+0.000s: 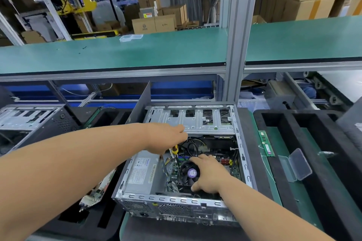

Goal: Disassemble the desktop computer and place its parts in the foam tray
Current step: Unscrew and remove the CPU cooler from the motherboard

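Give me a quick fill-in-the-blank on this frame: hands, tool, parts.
1. The left hand holds a screwdriver with a ____ handle.
2. The right hand rests on the CPU ____.
3. Two green RAM sticks lie in the foam tray to the ____ of the computer case.

Missing: yellow; fan; right

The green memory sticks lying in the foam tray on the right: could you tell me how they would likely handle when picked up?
The memory sticks look thin and flat, so probably light and stiff. Exposed chips suggest they are fragile. Lying flat on the foam tray, they are unlikely to roll.
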